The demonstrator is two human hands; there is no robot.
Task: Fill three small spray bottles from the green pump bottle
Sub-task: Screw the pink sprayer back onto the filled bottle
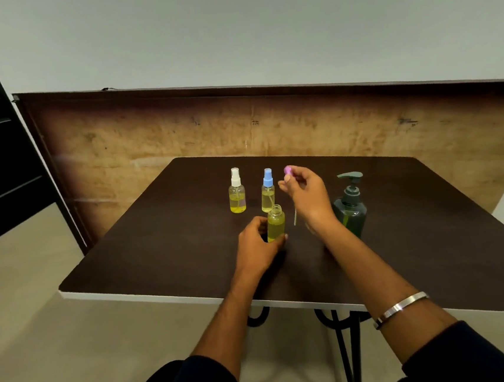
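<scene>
Left hand [257, 242] wraps open bottle [275, 223], frame centre; right hand [305, 193] pinches pink sprayer [288, 170] above; dangling dip tube [295, 216] may miss neck, tipping bottle, spilling.

open bottle [275, 224]: base hidden by left hand [257, 245] | pink spray cap [288, 170]: mostly covered by right hand [306, 196] fingers | green pump bottle [351, 209]: lower left behind right wrist
</scene>
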